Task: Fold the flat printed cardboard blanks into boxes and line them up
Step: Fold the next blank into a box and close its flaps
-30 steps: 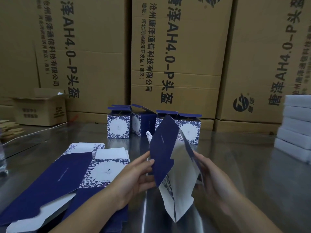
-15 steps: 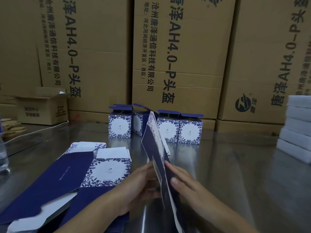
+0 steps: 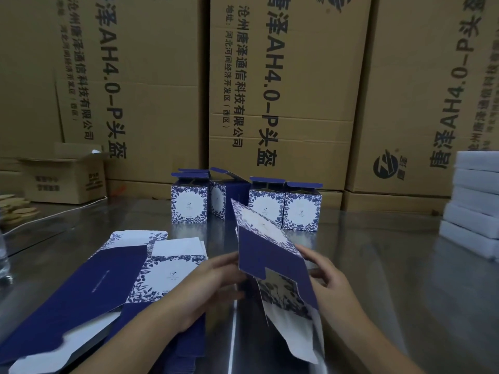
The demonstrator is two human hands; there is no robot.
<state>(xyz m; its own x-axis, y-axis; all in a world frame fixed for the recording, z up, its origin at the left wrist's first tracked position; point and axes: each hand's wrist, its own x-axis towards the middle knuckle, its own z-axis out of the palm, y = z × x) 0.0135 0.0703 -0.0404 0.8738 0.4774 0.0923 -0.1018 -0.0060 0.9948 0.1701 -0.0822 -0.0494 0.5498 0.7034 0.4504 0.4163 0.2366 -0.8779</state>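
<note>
Currently both hands are on one printed blank, held tilted above the bench in front of me. It is partly opened, with its navy panel facing me and a white flap hanging down toward the metal surface. My left hand pinches the blank's left edge with curled fingers. My right hand grips the right side, fingers wrapped round the navy panel.

Left of the hands lies a pile of flat blanks, navy and floral faces up, and my left forearm crosses its near corner. Behind the held blank stands a row of folded boxes with their top flaps open. The blank's upper corner covers part of one of them.

Big brown shipping cartons wall off the back of the bench. A small open carton sits far left, with tan discs, possibly wood, near it. A clear vessel stands at the frame edge, and white foam slabs are stacked far right.
</note>
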